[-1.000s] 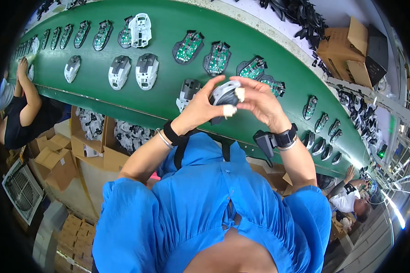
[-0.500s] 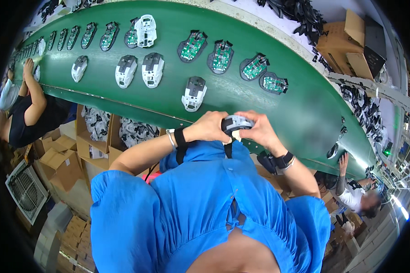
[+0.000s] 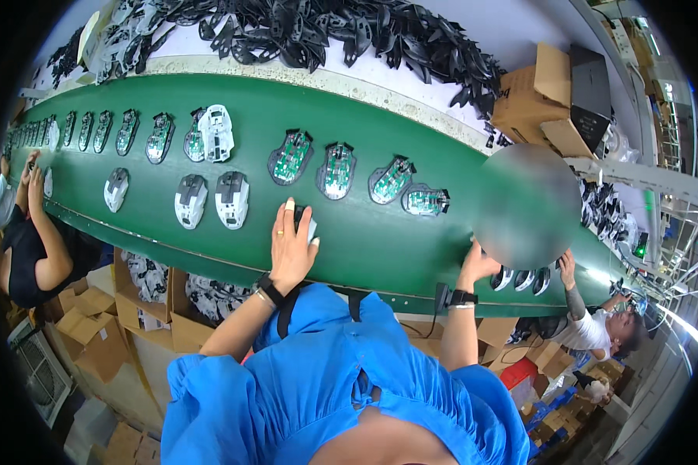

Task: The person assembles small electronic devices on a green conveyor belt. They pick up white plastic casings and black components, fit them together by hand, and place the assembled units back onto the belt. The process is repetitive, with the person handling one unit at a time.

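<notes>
My left hand [image 3: 293, 246] reaches down over a white-and-dark computer mouse [image 3: 312, 230] on the green work surface [image 3: 364, 252], its fingers around the mouse and hiding most of it. Out to the right, my right hand [image 3: 477, 267] is by the near edge of the surface. A blurred patch covers its fingertips, so what they touch is hidden. Beside it sit several dark-and-light mice [image 3: 523, 280]. Left of my left hand lie more white mice with dark tops [image 3: 232, 200]. Beyond it are mouse bases with green circuit boards [image 3: 336, 170].
A white shell [image 3: 217, 133] overlaps one board in the far row. Black plastic parts [image 3: 302, 35] are heaped behind the surface, near an open cardboard box [image 3: 535, 97]. Co-workers' hands [image 3: 568, 269] show at right and left. Boxes of parts [image 3: 209, 302] stand below the near edge.
My hands have parted from the mouse they held together. The left moved forward-left onto another mouse; the right moved right, beside the row of mice. The view has shifted too.
</notes>
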`<state>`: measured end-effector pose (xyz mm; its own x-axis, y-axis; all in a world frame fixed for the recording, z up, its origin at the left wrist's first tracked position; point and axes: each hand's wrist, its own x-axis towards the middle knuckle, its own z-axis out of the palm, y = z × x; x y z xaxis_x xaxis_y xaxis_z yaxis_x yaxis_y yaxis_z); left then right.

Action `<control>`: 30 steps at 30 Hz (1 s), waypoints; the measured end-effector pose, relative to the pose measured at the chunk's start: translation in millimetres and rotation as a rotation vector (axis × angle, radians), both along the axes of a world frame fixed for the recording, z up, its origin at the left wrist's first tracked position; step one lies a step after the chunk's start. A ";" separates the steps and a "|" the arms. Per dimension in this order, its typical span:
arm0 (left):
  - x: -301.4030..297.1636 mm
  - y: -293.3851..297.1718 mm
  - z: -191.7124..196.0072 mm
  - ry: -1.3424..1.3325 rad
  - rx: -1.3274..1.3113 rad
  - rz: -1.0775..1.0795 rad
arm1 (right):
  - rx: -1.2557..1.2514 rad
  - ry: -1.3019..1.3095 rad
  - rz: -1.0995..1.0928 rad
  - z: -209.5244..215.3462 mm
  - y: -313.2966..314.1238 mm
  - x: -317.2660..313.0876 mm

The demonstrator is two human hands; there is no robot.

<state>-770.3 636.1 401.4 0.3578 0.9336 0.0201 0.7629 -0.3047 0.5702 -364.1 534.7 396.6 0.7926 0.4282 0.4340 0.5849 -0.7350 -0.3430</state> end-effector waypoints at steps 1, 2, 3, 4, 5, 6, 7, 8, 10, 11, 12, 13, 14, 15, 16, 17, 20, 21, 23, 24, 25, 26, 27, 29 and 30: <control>-3.0 6.4 0.9 0.012 0.011 -0.002 | 0.080 -0.046 0.244 8.1 31.6 -1.6; -9.1 12.5 -0.9 0.035 0.021 -0.005 | 0.155 0.128 0.436 14.0 71.3 -5.1; -15.6 17.3 -2.1 0.062 0.028 0.001 | 0.294 0.366 0.573 16.6 119.9 -16.3; -22.4 23.2 -0.3 0.044 0.033 0.009 | 0.091 0.280 0.728 36.6 168.0 -30.9; -26.7 29.3 2.1 0.031 0.028 0.011 | -0.002 0.124 0.850 38.5 208.7 -35.1; -31.0 32.9 4.1 0.002 0.012 0.022 | -0.033 0.110 0.904 30.7 246.1 -33.3; -36.5 38.3 3.4 -0.026 0.003 0.040 | -0.050 0.193 0.912 26.7 279.7 -36.6; -40.9 39.9 -0.5 -0.026 0.006 0.049 | -0.085 0.144 0.875 20.1 310.4 -35.4; -48.8 38.3 -3.0 -0.031 -0.025 0.116 | -0.178 -0.060 0.788 15.1 349.6 -44.3; -51.7 37.0 -4.0 -0.034 -0.042 0.146 | -0.231 -0.170 0.735 13.7 362.4 -49.2; -52.9 35.8 -3.9 -0.029 -0.046 0.164 | -0.313 -0.202 0.742 6.7 374.7 -44.6; -54.5 35.0 -6.1 -0.047 -0.047 0.169 | -0.395 -0.234 0.748 -0.1 384.4 -37.6; -56.0 34.8 -9.1 -0.067 -0.049 0.167 | -0.479 -0.267 0.746 -7.0 387.6 -28.7; -58.6 29.2 -9.8 -0.078 -0.058 0.180 | -0.416 -0.285 0.788 -8.6 386.7 -31.4; -59.7 25.4 -10.1 -0.074 -0.039 0.184 | -0.353 -0.309 0.827 0.1 383.9 -36.1; -60.3 24.3 -10.4 -0.070 -0.020 0.181 | -0.289 -0.331 0.859 7.4 376.9 -40.2; -58.1 24.1 -11.9 -0.091 0.018 0.188 | -0.165 -0.352 0.974 35.3 337.8 -55.9; -57.0 23.7 -11.8 -0.103 0.023 0.191 | -0.159 -0.322 1.005 44.6 316.2 -63.6; -55.6 23.1 -7.7 -0.055 0.053 0.211 | -0.202 -0.070 1.124 53.2 258.0 -87.6; -55.6 22.0 -7.2 -0.044 0.051 0.229 | -0.166 -0.064 1.221 53.0 228.3 -99.3; -55.8 20.5 -7.6 -0.029 0.048 0.244 | -0.128 -0.054 1.315 48.4 197.1 -110.6; -55.0 19.3 -8.3 0.018 0.079 0.267 | -0.186 -0.012 1.338 47.3 166.2 -123.1; -55.0 16.9 -9.9 0.022 0.067 0.289 | -0.243 0.032 1.362 44.4 137.9 -133.9; -53.6 14.4 -13.0 0.037 0.056 0.338 | -0.351 0.027 1.359 22.2 91.7 -142.9; -52.6 13.5 -13.1 0.024 0.048 0.362 | -0.388 0.018 1.352 9.2 73.9 -144.2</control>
